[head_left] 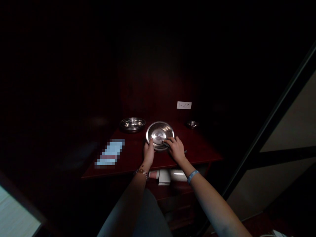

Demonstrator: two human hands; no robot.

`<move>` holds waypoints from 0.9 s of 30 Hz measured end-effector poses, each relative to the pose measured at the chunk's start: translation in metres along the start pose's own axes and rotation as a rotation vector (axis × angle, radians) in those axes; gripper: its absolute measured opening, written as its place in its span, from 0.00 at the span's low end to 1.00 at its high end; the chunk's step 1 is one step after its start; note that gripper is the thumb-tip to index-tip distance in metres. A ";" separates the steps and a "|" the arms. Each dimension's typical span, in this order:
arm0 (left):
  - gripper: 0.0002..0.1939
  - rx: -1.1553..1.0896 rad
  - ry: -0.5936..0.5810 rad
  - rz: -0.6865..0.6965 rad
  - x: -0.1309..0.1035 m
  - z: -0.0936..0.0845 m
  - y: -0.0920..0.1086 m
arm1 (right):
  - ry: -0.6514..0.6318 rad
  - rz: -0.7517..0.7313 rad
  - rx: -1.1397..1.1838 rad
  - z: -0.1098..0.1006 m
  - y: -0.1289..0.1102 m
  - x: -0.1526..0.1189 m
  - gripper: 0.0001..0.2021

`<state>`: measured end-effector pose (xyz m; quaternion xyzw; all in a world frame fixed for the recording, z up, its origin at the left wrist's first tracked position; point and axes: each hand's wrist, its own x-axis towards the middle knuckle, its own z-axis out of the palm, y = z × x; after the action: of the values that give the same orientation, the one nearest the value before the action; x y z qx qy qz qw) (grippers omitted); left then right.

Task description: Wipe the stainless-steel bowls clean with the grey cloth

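A shiny steel bowl (158, 128) is tilted toward me above the dark red tabletop (158, 161). My left hand (148, 153) grips its lower left rim, thumb on the inside. At the lower right rim, my right hand (176, 149) is closed, with curled fingers reaching into the bowl. Something small and dark seems to be under those fingertips, but I cannot make it out. A thin bit of something grey (185, 151) shows just right of that hand.
Wide steel dishes (132, 124) stand at the back left, and a small steel bowl (192, 124) at the back right. A blurred pale blue patch (111, 152) lies left. A wall socket (184, 105) is behind. Below are a paper cup (154, 174) and a white box (164, 177).
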<state>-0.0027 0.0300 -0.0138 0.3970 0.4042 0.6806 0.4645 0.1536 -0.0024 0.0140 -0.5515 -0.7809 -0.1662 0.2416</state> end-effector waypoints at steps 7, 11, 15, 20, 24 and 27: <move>0.32 0.011 -0.187 0.025 -0.010 0.008 0.010 | 0.071 0.026 0.053 0.002 0.001 0.000 0.19; 0.36 0.023 -0.241 -0.002 -0.008 0.010 0.003 | 0.092 0.005 0.100 0.006 0.003 0.001 0.20; 0.30 -0.021 -0.209 -0.022 -0.003 0.007 -0.003 | 0.096 -0.086 0.189 0.006 0.002 0.001 0.23; 0.27 -0.096 -0.141 -0.001 0.001 0.002 -0.005 | 0.104 -0.170 0.260 0.003 -0.004 0.001 0.30; 0.27 -0.131 -0.120 -0.012 0.004 0.001 -0.007 | 0.108 -0.189 0.272 0.003 -0.006 0.001 0.32; 0.26 -0.133 -0.097 -0.024 0.006 0.001 -0.009 | 0.111 -0.224 0.270 0.005 -0.005 0.002 0.32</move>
<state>-0.0009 0.0382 -0.0207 0.3930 0.3399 0.6803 0.5169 0.1470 0.0002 0.0113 -0.4139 -0.8381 -0.1159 0.3360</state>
